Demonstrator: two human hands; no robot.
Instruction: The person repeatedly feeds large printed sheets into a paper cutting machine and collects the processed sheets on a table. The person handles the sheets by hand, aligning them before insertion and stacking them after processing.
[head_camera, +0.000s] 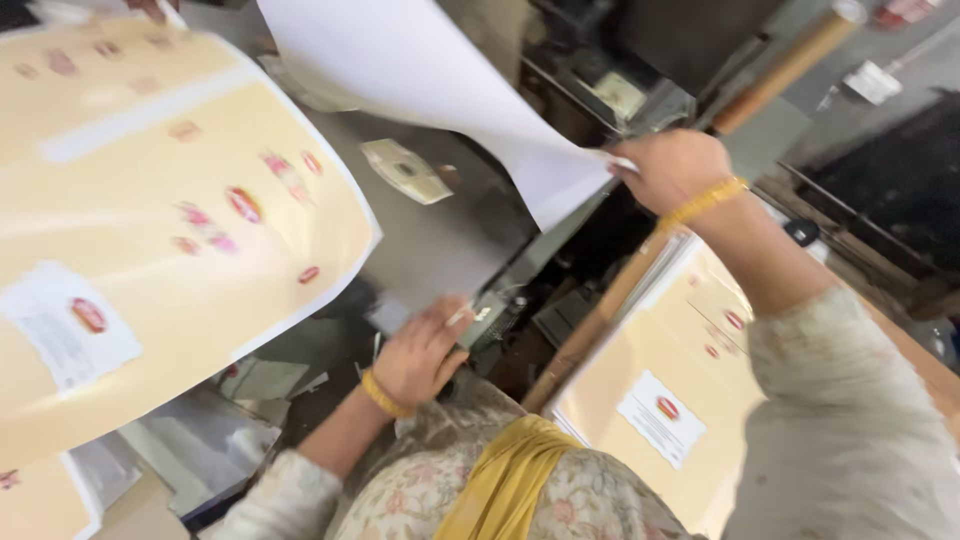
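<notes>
Right hand (672, 168): fingers clamped on corner of 1 white sheet (440, 80), held raised above grey machine bed (440, 240). Left hand (425, 352): fingers together, resting flat on bed edge. Printed cream sheet (170, 220) at left; stack of printed sheets (665, 400) under right forearm.

My right hand (672, 170) pinches the corner of a blank sheet (430, 80) that hangs above the machine bed (440, 240). My left hand (425, 350) rests on the near edge of that bed. A large printed sheet (160, 220) is raised left of the bed, overlapping its left side. A stack of printed sheets (660, 400) lies right of the bed, under my right forearm. A wooden handle (790, 65) lies behind the bed, to the right.
</notes>
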